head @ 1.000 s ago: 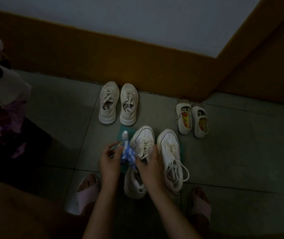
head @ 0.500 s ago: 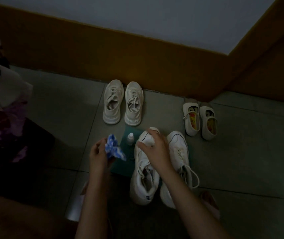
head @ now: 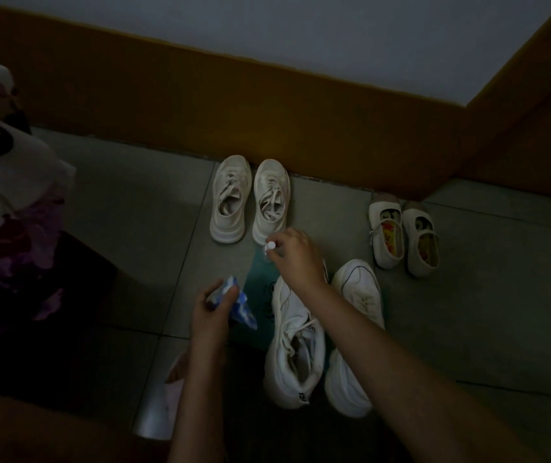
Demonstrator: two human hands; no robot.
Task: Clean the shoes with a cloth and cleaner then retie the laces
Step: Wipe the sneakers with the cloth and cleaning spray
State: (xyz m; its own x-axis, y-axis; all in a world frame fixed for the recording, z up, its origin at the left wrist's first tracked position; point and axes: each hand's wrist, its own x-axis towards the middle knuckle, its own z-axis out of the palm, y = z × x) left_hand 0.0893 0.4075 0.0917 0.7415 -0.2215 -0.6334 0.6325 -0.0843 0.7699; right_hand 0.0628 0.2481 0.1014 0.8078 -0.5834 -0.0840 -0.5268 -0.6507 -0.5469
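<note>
Just the one view: head-worn wide-angle, looking forward and steeply down, close above the left hand [head: 211,309] and right hand [head: 297,259], tiled floor [head: 140,228] spread below.

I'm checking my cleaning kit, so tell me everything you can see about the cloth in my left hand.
The cloth is blue with white patches, soft-looking and crumpled. The left hand grips its upper part; a loose corner hangs out to the right, over the edge of the green mat. Whether it touches the mat cannot be told.
</note>
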